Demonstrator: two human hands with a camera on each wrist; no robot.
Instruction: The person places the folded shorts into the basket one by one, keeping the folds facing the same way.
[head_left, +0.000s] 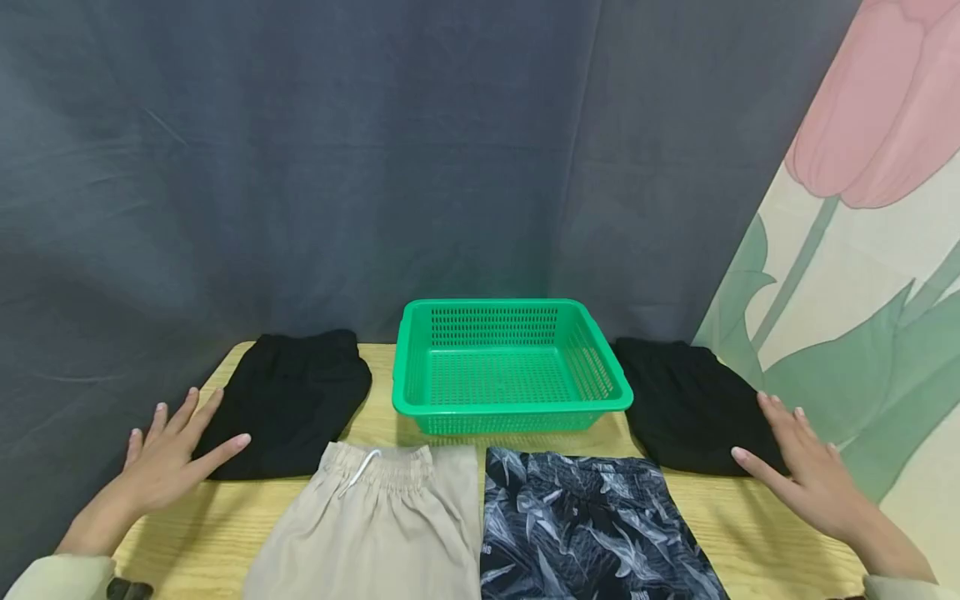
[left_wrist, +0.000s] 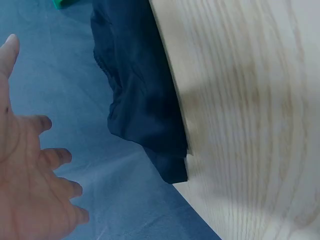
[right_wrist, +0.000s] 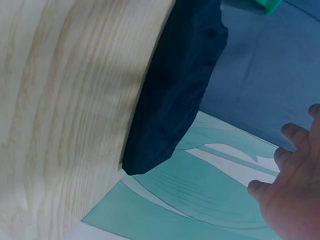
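green basket [head_left: 513, 409], slotted floor [head_left: 495, 377] visible, between black garments [head_left: 288, 404]; left hand [head_left: 167, 467], right hand [head_left: 816, 483]: fingers spread.

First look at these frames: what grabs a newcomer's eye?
The bright green basket, at the middle back of the wooden table. Next, the large pink tulip at the head view's upper right. Then the two spread hands at opposite sides: left hand by the left black garment, right hand by the right black garment.
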